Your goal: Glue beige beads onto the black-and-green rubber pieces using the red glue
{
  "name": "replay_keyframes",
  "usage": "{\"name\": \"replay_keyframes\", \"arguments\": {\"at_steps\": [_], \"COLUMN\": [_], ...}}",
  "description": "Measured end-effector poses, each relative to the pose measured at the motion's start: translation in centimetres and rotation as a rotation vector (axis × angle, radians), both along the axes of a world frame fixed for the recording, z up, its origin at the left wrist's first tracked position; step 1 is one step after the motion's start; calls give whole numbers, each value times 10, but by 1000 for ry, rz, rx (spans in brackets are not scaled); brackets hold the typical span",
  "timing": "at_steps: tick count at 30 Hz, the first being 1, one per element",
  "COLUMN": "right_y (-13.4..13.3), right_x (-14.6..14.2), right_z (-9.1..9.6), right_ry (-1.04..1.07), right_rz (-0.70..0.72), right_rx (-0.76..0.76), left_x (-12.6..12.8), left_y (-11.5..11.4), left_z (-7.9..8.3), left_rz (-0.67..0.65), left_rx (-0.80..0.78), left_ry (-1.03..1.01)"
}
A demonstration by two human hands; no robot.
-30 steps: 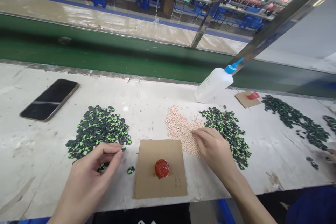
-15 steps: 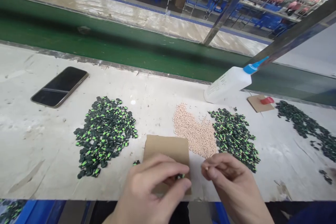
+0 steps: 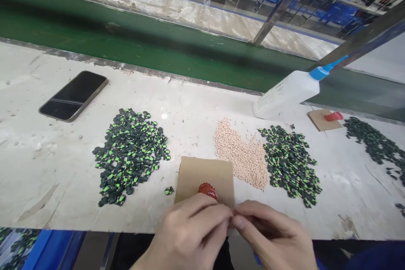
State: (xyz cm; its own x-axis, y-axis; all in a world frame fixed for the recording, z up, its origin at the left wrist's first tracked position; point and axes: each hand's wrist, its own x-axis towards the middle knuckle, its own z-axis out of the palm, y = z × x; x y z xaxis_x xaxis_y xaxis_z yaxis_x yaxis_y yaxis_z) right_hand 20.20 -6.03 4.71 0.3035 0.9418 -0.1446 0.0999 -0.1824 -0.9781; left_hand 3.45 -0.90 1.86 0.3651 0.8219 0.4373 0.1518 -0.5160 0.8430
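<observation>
My left hand (image 3: 198, 232) is closed in a pinch near the table's front edge. Half a second ago a small black-and-green piece showed between its fingers; now the fingers cover it. My right hand (image 3: 272, 232) meets it fingertip to fingertip, pinched where a tiny beige bead showed earlier. Behind the left knuckles lies a cardboard square (image 3: 205, 171) bearing a glossy red round thing (image 3: 207, 188), partly hidden. One loose black-and-green piece (image 3: 168, 190) rests left of the cardboard. A heap of beige beads (image 3: 242, 154) spreads beyond my right hand.
Black-and-green pieces form a left pile (image 3: 131, 156) and a right pile (image 3: 291, 162). Farther back are a phone (image 3: 74, 95), a tilted white bottle (image 3: 286, 95) with a blue nozzle, and a red cap (image 3: 333, 116) on cardboard. Dark pieces (image 3: 375, 139) lie far right.
My hands have come together, the right moving left to touch the left one's fingertips. The red round thing on the cardboard has come into view. The camera view has shifted slightly.
</observation>
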Motion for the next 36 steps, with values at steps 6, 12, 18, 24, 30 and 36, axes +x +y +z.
{"name": "replay_keyframes", "arguments": {"at_steps": [6,12,18,24,30,36], "right_y": [-7,-7,-7,-5,-8,-6], "right_x": [-4,-10,-4,-2,-3,-4], "right_z": [-10,-6,-18,-30,-29,-22], "right_ry": [2,-139,-507,-741,-746,-597], "right_rz": [73,189,159,244,257,180], "right_rx": [25,57,148,278,227,163], "left_x": [-10,-21,-33,-39,-39,-39], "left_y": [-3,-9,-12,-6,-4,-5], "left_z": [5,1,-6,0,3,3], "left_rz": [-60,-86,27,137,162,147], "left_rx": [-169,-115,-232,-254,-256,-372], "left_ry": [-12,112,64,102,121,76]}}
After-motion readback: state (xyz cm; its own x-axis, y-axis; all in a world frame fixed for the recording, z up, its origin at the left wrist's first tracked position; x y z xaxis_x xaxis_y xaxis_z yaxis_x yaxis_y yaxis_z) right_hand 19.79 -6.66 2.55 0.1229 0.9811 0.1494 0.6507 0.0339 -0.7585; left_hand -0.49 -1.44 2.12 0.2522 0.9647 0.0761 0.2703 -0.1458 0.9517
